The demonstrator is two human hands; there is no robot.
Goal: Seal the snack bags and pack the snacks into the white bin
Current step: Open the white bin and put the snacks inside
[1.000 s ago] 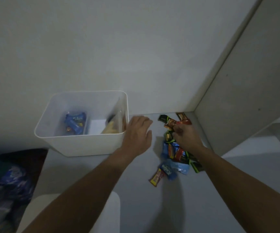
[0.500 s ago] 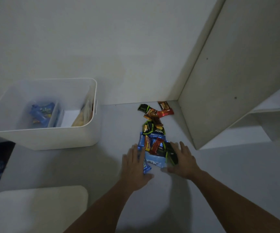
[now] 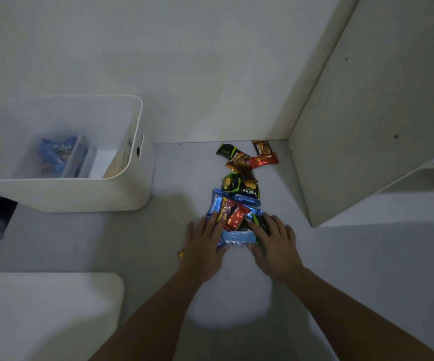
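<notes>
Both hands low on the grey surface (image 3: 341, 269), flanking the near end of the snack pile. Left hand (image 3: 205, 246) flat, fingers spread, lying over the left edge of the blue packets; right hand (image 3: 273, 246) likewise spread, palm down, fingers over a dark green packet. Neither pinches anything; between the thumbs sits a light blue packet (image 3: 239, 237). Looks like a two-handed scoop being set up. Risk: slick wrappers stacked loosely, so a squeeze from both sides could squirt the red packet (image 3: 236, 216) out of the top. A yellow corner (image 3: 180, 254) shows beside the left hand, likely to be left behind. Farther out, the green and brown Nextar packets (image 3: 242, 173) trail toward the wall, outside the hands' span; a second pass seems needed. White bin (image 3: 62, 194) stands well left, partly filled; carrying a loose handful across could drop pieces.
</notes>
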